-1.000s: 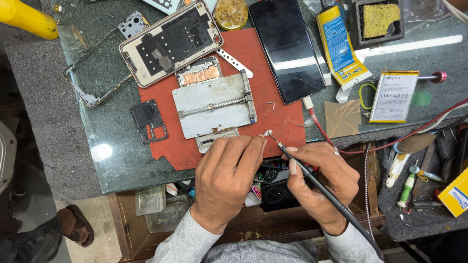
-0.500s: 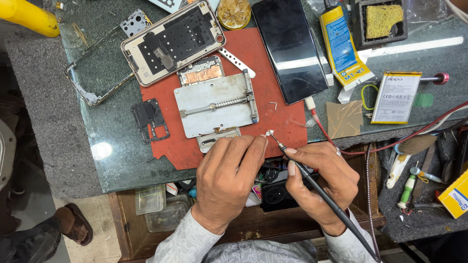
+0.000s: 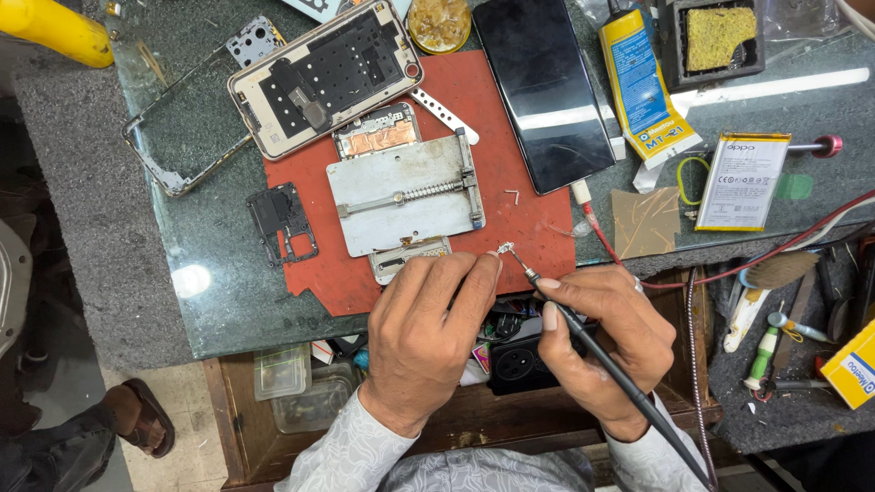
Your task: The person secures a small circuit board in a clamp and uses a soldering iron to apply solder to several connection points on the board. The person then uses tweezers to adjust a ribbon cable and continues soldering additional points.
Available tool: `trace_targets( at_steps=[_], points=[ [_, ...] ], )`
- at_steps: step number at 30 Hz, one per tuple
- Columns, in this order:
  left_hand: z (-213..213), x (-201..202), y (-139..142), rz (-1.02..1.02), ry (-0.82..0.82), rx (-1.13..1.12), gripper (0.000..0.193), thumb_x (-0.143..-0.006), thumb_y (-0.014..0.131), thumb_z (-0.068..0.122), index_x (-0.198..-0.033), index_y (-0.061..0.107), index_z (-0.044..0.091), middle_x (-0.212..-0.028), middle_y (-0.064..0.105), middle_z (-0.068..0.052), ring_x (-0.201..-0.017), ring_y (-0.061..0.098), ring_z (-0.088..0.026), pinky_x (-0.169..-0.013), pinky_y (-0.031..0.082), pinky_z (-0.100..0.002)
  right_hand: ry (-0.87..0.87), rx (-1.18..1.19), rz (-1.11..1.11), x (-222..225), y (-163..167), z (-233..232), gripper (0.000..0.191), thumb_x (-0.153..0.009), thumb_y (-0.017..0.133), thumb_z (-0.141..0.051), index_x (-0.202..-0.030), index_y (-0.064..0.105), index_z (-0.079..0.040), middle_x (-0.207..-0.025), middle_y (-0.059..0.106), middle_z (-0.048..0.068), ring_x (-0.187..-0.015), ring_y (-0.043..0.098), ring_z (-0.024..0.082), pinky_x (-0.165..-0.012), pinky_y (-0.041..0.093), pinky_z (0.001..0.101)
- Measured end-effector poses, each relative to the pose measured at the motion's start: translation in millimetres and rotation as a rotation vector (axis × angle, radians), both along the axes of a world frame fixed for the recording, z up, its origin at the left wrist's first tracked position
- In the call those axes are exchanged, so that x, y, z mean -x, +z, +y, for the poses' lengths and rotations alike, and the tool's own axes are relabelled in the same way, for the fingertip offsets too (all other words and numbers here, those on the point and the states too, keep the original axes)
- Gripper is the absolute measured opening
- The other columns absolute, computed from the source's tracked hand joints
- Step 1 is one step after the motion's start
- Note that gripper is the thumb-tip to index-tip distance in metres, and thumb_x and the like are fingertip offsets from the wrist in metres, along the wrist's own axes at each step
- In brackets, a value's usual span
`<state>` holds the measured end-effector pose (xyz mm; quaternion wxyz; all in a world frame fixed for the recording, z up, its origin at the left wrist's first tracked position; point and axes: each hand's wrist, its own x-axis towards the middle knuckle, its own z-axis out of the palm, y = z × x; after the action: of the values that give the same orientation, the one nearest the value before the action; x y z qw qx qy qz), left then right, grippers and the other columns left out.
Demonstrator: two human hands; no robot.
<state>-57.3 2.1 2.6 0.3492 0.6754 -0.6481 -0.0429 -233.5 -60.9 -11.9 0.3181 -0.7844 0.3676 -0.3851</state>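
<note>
Soldering iron (image 3: 597, 351) pinched in right hand (image 3: 602, 342); left hand (image 3: 428, 328) pinches tiny part (image 3: 504, 248)

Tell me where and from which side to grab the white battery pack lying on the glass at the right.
Grip the battery pack across its two long edges, coming from above. It lies flat on the glass table, so only the thin sides offer purchase. Its left side nears a green loop and its top right corner a red-capped tool, so pinch mid-length.
</note>
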Motion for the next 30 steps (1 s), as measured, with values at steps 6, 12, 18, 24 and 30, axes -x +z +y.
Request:
trace_targets(
  at_steps=[6, 12, 18, 24, 30],
  points=[
    [1.0, 0.4, -0.5, 0.014, 0.0, -0.001, 0.03, -0.085, 0.078, 0.009, -0.114, 0.071, 0.003, -0.101, 0.063, -0.004, -0.09, 0.063, -0.022, -0.073, 0.054, -0.037, 0.002, -0.001, 0.012, -1.3, -0.3, 0.6, 0.025, -0.08, 0.074, 0.005, -0.105, 0.071, 0.001, -0.094, 0.072, 0.013, -0.087, 0.072, 0.023, -0.081, 0.056, 0.0313],
    [4.0, -0.6, 0.7, 0.022, -0.006, 0.001, 0.031, -0.085, 0.078, 0.008, -0.115, 0.071, 0.003, -0.103, 0.063, -0.005, -0.092, 0.063, -0.023, -0.075, 0.054, -0.038, 0.003, 0.004, 0.018, -2.3, -0.8, 0.5, 0.025, -0.079, 0.074, 0.005, -0.104, 0.071, 0.002, -0.093, 0.072, 0.013, -0.086, 0.071, 0.023, -0.081, 0.056, 0.0324],
    [3.8, 0.0, -0.7, 0.012, -0.007, -0.006, 0.03, -0.087, 0.076, 0.007, -0.116, 0.07, 0.002, -0.104, 0.063, -0.006, -0.093, 0.063, -0.023, -0.075, 0.054, -0.037, 0.013, 0.009, 0.014, -2.6, -0.7, 0.7, 0.026, -0.079, 0.074, 0.006, -0.104, 0.071, 0.002, -0.092, 0.072, 0.013, -0.085, 0.071, 0.022, -0.081, 0.056, 0.0327],
    [4.6, -0.2, -0.7, 0.008, -0.009, -0.01, 0.032, -0.086, 0.076, 0.007, -0.117, 0.07, 0.002, -0.104, 0.063, -0.006, -0.092, 0.062, -0.023, -0.074, 0.054, -0.037, 0.01, 0.016, 0.016, -3.1, -0.7, 0.9, 0.026, -0.078, 0.074, 0.006, -0.103, 0.072, 0.002, -0.091, 0.071, 0.013, -0.084, 0.071, 0.022, -0.079, 0.056, 0.0315],
    [4.4, 0.0, -0.8, 0.013, -0.008, -0.017, 0.034, -0.085, 0.077, 0.009, -0.117, 0.07, 0.003, -0.104, 0.063, -0.005, -0.092, 0.062, -0.023, -0.075, 0.054, -0.038, 0.003, 0.024, 0.007, -2.2, 0.0, -1.4, 0.024, -0.08, 0.074, 0.006, -0.103, 0.07, 0.002, -0.093, 0.071, 0.013, -0.085, 0.071, 0.022, -0.076, 0.054, 0.0297]
  ],
)
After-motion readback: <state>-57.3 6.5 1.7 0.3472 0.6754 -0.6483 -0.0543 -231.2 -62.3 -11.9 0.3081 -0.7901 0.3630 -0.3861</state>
